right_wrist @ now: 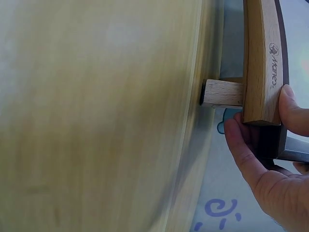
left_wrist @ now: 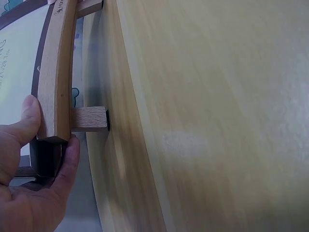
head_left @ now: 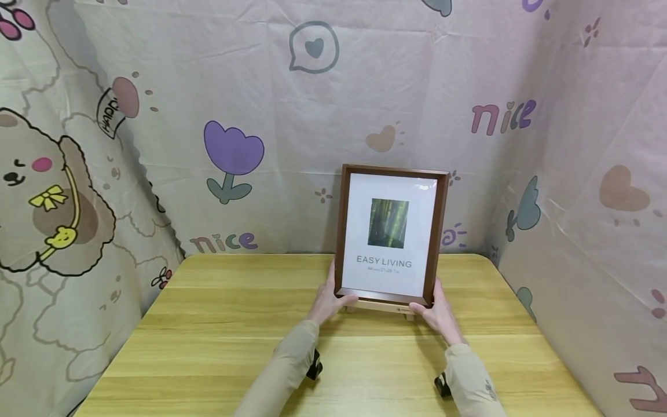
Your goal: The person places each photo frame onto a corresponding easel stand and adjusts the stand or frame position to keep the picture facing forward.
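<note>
A brown picture frame (head_left: 392, 295) stands nearly upright, leaning back a little, near the table's far edge. Inside it is a white sheet with a small green bamboo picture and the words EASY LIVING. Its lower edge sits on the ledge of a light wooden easel (left_wrist: 58, 72), whose short feet stand on the tabletop. My left hand (head_left: 327, 298) grips the lower left corner, thumb on the front and fingers behind and below. At the lower right corner my right hand (right_wrist: 275, 181) holds on likewise, its thumb beside the ledge end. Most of the easel is hidden behind the frame.
The wooden table (head_left: 234, 347) has light yellow planks. Behind it and along both sides hangs a pale printed cloth (head_left: 312, 116) with flowers, hearts and a bear. A black strap piece (head_left: 315, 366) shows at the left wrist, another (head_left: 442, 385) at the right.
</note>
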{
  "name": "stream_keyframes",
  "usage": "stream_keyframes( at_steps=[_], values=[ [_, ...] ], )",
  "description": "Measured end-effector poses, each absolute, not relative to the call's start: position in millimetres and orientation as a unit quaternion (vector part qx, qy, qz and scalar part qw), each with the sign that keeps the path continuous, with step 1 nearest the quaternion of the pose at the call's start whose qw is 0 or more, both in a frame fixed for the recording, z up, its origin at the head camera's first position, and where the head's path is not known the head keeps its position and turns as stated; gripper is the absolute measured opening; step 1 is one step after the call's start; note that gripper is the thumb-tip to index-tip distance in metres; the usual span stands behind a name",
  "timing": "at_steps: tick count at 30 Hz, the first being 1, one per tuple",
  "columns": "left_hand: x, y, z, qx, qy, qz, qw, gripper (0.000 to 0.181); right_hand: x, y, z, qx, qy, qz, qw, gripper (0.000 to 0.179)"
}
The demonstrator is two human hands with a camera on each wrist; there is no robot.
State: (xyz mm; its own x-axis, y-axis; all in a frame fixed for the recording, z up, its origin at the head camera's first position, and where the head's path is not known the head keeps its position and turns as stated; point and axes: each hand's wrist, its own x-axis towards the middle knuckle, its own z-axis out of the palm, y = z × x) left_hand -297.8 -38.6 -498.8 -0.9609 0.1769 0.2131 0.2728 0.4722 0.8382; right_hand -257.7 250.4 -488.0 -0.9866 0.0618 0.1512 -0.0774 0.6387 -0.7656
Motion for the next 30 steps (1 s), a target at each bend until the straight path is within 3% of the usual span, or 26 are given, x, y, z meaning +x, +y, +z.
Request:
stream_keyframes(
  at_steps=[30],
  values=[
    [-290,-63,-497,-0.106,-0.856,-0.504,0.043,0.12,-264,227,-490,0.01,-0.899,0.432,0.077,0.097]
  ],
)
